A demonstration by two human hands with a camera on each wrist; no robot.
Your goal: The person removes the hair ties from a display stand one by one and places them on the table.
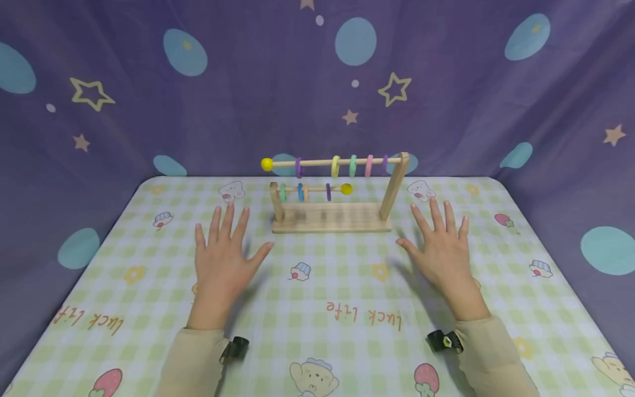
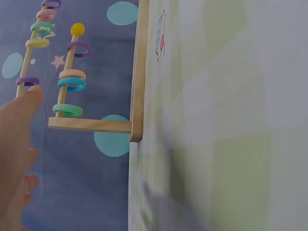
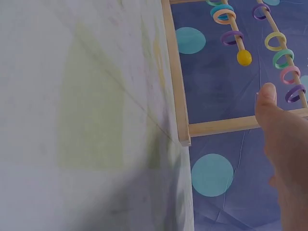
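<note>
A wooden rack (image 1: 332, 219) stands at the back middle of the table, with a tall post on the right and a short one on the left. Its upper rod (image 1: 317, 163) reaches left to a yellow ball (image 1: 267, 164) and carries several rings in purple, yellow, green and pink. On the lower rod (image 1: 317, 189), ending in another yellow ball (image 1: 346, 189), hang green, blue, orange and purple rings. My left hand (image 1: 224, 264) is held palm down with fingers spread, left of the rack's front. To its right, my right hand (image 1: 443, 256) is spread likewise. Both hold nothing.
A green-and-white checked cloth (image 1: 347, 353) with printed cupcakes, strawberries and lettering covers the table. Behind and at the sides hangs a purple curtain (image 1: 258, 99) with stars and blue dots. Each wrist wears a small black camera (image 1: 238, 347).
</note>
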